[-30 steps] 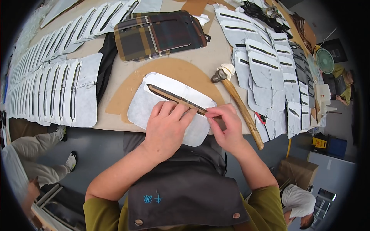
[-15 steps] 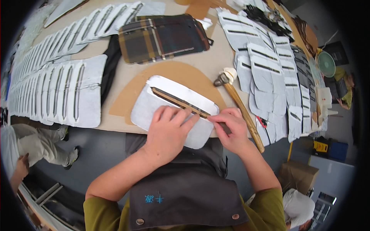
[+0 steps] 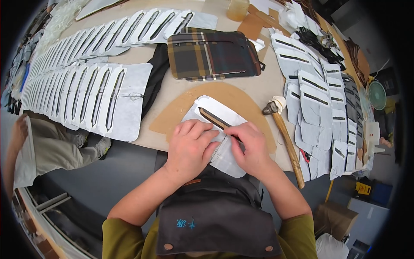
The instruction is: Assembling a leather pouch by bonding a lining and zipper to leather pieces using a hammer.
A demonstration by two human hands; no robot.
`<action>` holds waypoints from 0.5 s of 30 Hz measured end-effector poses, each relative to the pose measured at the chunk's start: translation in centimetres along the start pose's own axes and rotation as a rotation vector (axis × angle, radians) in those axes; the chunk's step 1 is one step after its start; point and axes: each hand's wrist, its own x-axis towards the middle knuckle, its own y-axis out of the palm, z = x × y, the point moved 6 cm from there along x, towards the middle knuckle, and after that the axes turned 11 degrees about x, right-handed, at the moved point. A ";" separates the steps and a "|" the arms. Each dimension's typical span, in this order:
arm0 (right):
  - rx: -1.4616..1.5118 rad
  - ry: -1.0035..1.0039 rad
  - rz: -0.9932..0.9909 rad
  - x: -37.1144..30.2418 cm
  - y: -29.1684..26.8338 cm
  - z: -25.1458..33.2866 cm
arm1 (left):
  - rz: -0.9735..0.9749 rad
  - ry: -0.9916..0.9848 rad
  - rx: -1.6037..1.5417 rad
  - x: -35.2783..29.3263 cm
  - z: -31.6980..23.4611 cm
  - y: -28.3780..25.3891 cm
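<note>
White panel (image 3: 229,162) at the table's (image 3: 151,140) near edge, partly over a brown board (image 3: 170,115), left hand (image 3: 187,144) resting on it, thumb parted from fingers, right hand's (image 3: 250,146) thumb and forefinger narrow beside a tan strip (image 3: 212,117), grip unclear, hammer (image 3: 286,142) to the right, plaid pieces (image 3: 211,55) far.

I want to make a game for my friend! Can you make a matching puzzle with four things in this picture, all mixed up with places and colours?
1. Hammer
2. Fan
3. Brown board
4. Checked cloth

A. Partly under the white piece that the left hand touches
B. On the table, just beyond the half-round brown shape
C. Just to the right of the right hand
D. Green and round

Pairs: 1-C, 2-D, 3-A, 4-B
</note>
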 end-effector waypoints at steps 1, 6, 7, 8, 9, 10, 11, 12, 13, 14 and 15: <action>-0.074 -0.070 0.033 0.0 0.2 0.2 | 0.009 0.006 0.005 0.0 0.0 -0.1; -0.108 -0.087 0.127 1.1 0.2 0.9 | 0.003 0.031 -0.041 -0.7 1.1 -0.4; -0.086 -0.066 0.116 1.5 0.2 1.2 | 0.015 0.014 -0.087 -0.9 1.7 -0.4; -0.064 -0.045 0.106 1.9 0.3 1.3 | 0.028 -0.002 -0.132 -1.0 2.1 -0.5; -0.061 -0.050 0.110 2.3 0.7 1.4 | 0.024 -0.006 -0.127 -1.0 2.0 -0.8; -0.002 -0.030 0.104 2.8 1.1 1.4 | 0.022 -0.034 -0.072 -0.9 1.9 -1.2; 0.057 -0.008 0.099 3.3 1.6 1.3 | 0.021 -0.061 -0.018 -0.8 2.0 -1.4; 0.053 -0.009 0.098 3.8 2.1 1.3 | 0.019 -0.060 -0.020 -0.7 1.9 -1.5; 0.098 0.023 0.088 4.2 2.7 0.8 | 0.030 -0.051 -0.011 -0.6 1.9 -1.5; 0.141 0.055 0.077 4.4 3.1 0.4 | 0.042 -0.042 -0.003 -0.5 1.9 -1.4; 0.140 0.056 0.082 4.7 3.4 0.2 | 0.041 -0.046 -0.004 -0.4 1.9 -1.5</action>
